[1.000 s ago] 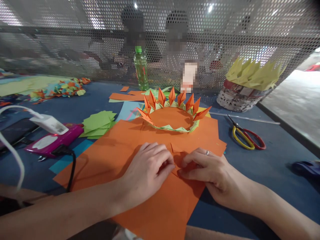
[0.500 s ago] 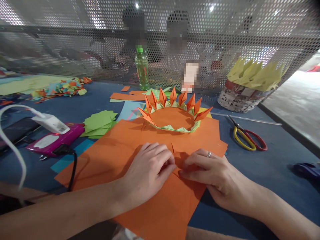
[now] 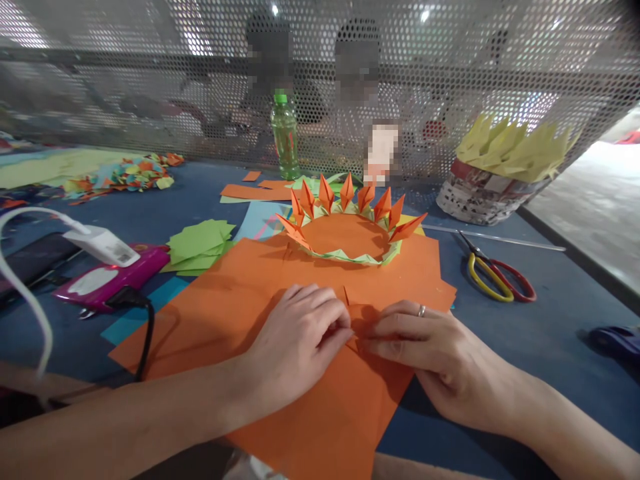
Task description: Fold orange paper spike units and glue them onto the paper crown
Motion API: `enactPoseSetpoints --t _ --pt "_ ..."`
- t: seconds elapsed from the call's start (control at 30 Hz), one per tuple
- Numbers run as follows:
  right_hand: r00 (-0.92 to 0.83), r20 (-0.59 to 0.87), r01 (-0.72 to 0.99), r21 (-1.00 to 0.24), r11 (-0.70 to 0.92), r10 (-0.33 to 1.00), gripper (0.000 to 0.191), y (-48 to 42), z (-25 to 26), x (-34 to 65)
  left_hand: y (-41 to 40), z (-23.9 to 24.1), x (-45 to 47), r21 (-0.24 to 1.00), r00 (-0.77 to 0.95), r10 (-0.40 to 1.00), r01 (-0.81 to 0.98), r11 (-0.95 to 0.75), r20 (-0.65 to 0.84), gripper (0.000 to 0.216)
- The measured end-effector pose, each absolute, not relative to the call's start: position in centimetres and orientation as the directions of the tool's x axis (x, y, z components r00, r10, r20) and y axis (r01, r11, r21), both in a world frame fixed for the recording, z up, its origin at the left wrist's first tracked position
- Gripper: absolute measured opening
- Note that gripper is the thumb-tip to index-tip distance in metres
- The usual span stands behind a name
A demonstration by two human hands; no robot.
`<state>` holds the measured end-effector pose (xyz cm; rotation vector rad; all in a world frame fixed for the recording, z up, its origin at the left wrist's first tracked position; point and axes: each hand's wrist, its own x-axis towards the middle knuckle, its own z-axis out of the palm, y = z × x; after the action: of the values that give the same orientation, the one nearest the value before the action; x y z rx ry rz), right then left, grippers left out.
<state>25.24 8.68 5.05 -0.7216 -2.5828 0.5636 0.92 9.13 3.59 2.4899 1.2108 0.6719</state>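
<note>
Between my two hands lies a small folded piece of orange paper [image 3: 364, 316], on top of large orange sheets [image 3: 240, 293] of nearly the same colour. My left hand [image 3: 305, 333] pinches the piece's left edge, thumb and index finger together. My right hand [image 3: 430, 340], with a ring on one finger, has its fingertips closed on the right side of the piece. The fingers hide parts of its outline. Just beyond the hands stands a ring of folded paper [image 3: 350, 259], pale green at the base with several pointed orange pieces around its far side.
Scissors [image 3: 493, 277] with yellow and red handles lie to the right. Green paper pieces [image 3: 200, 243], a purple power strip [image 3: 110, 277] with cables and a phone [image 3: 35, 267] are at left. A bottle [image 3: 285, 140] and a yellow-topped paper basket [image 3: 490, 190] stand by the perforated screen.
My right hand has shifted very slightly to the right along the folded orange paper. My left hand stays in place.
</note>
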Motion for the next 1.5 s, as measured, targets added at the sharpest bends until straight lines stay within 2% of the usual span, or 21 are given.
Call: enactPoseSetpoints --t 0.23,0.6,1.07,1.23,1.4,1.5 --pt "-0.8 0.245 0.397 -0.467 0.79 0.547 0.046 8.64 5.04 25.11 9.17 3.49 0.99 0.452 0.535 0.798 0.66 -0.6 0.278 0.014" --pt "-0.806 0.243 0.389 -0.47 0.792 0.539 0.055 8.54 5.29 25.06 9.05 3.37 1.04 0.461 0.533 0.804 0.662 -0.591 0.264 0.014" --pt "-0.822 0.171 0.42 -0.461 0.782 0.543 0.05 8.36 5.69 24.46 9.11 3.43 1.0 0.448 0.533 0.804 0.67 -0.592 0.266 0.016" --pt "-0.819 0.148 0.436 -0.468 0.769 0.554 0.049 8.19 5.61 24.48 9.07 3.55 0.95 0.426 0.508 0.812 0.692 -0.583 0.287 0.015" --pt "-0.796 0.137 0.471 -0.473 0.745 0.59 0.054 8.0 5.38 24.55 8.77 3.73 1.05 0.318 0.479 0.805 0.748 -0.583 0.348 0.02" --pt "-0.791 0.123 0.483 -0.475 0.736 0.599 0.056 7.98 5.3 24.6 8.7 3.65 1.07 0.321 0.482 0.812 0.751 -0.577 0.33 0.023"
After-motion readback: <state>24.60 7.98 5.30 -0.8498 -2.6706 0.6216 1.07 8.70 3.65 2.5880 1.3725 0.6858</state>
